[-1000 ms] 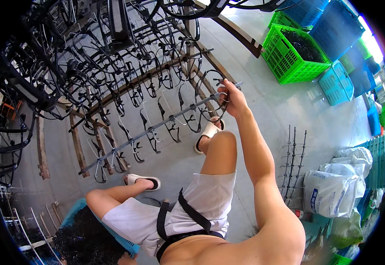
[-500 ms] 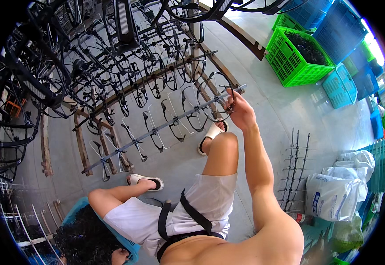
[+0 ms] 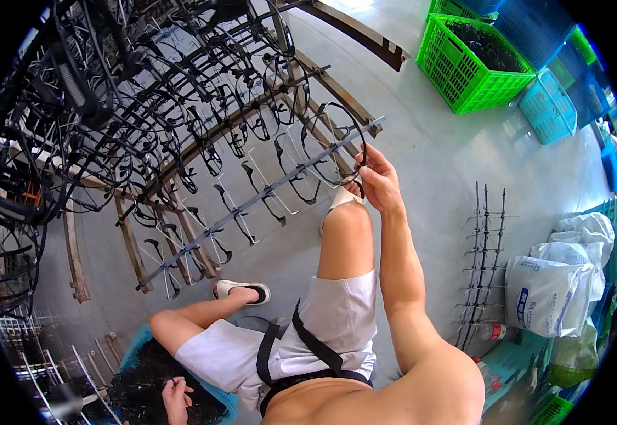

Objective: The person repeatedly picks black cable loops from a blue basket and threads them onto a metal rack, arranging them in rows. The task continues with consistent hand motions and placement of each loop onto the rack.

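One blk hoop (image 3: 363,132), R-hand (image 3: 379,180) pinch

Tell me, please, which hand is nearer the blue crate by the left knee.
Left: left hand over the blue crate; right hand away, by the grey rod.

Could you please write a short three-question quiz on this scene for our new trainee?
1. Multiple choice: what do the fingers of the right hand hold?
A) a white sack
B) a black curved piece
C) a light slipper

2. True or false: the left hand rests on the long grey bar.

3. Fill in the colour: at the upper right, the ____ crate holds black items.

Key
1: B.
2: False; it shows over the blue tub.
3: Bright green.
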A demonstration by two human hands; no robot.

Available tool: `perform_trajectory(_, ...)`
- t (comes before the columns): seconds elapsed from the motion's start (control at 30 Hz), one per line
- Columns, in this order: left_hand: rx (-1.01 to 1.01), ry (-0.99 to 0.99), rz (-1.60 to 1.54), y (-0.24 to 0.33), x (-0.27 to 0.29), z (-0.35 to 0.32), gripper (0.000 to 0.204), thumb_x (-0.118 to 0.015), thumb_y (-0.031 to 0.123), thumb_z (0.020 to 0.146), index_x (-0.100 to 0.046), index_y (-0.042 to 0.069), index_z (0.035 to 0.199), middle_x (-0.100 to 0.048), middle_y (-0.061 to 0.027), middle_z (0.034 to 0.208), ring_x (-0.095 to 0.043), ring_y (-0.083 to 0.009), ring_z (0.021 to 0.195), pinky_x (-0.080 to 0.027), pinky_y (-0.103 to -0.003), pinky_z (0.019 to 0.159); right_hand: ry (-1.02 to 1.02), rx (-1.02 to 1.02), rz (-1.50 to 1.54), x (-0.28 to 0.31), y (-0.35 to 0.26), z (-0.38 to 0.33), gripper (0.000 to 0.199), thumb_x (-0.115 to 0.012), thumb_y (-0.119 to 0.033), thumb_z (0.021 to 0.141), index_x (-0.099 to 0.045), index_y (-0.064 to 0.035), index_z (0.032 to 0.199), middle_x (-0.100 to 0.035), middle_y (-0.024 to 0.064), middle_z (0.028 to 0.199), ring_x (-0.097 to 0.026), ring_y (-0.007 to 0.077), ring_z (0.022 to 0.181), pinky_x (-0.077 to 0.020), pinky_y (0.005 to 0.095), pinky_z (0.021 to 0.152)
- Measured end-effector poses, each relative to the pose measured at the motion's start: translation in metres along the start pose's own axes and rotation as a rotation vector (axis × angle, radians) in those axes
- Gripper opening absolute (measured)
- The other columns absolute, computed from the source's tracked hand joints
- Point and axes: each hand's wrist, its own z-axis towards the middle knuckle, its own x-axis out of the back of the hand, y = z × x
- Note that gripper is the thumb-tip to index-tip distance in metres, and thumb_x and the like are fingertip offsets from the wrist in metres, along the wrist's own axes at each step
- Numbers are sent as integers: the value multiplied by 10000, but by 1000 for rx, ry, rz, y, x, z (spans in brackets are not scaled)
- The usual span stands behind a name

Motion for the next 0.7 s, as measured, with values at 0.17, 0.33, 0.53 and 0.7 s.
perform_trajectory(0.17,-197,62,56,5,-3,23,392,-448,319,952,-523,-3,1164,-606,-112,825,-492,-104,520,-385,-215,455,112,19,-26,-3,-6,-1,412,-656,54,773,-571,-50,1162,-624,13,898,-572,72,701,-445,206,470)
perform_trajectory(0.33,-416,63,-268,26,-37,29,349,-446,293,964,-537,-26,1075,-555,-69,674,-394,-77,418,-278,-197,350,166,2,-56,-11,-13,-1,377,-656,65,765,-593,-58,1115,-625,9,867,-571,74,688,-432,206,448)
perform_trajectory(0.53,-557,-95,-509,75,-98,5,311,-423,148,927,-491,-49,1158,-590,-94,726,-457,-103,509,-377,-218,476,205,154,-558,-56,-26,-11,406,-661,8,767,-554,-46,1155,-568,48,974,-564,120,789,-457,227,502)
perform_trajectory(0.7,-843,-494,-62,145,-177,-17,215,-466,74,932,-529,-11,1119,-614,-83,738,-553,-156,569,-463,-295,540,-273,188,-992,-160,-15,-97,338,-574,-141,877,-497,13,1168,-527,130,1069,-515,232,1021,-448,312,827)
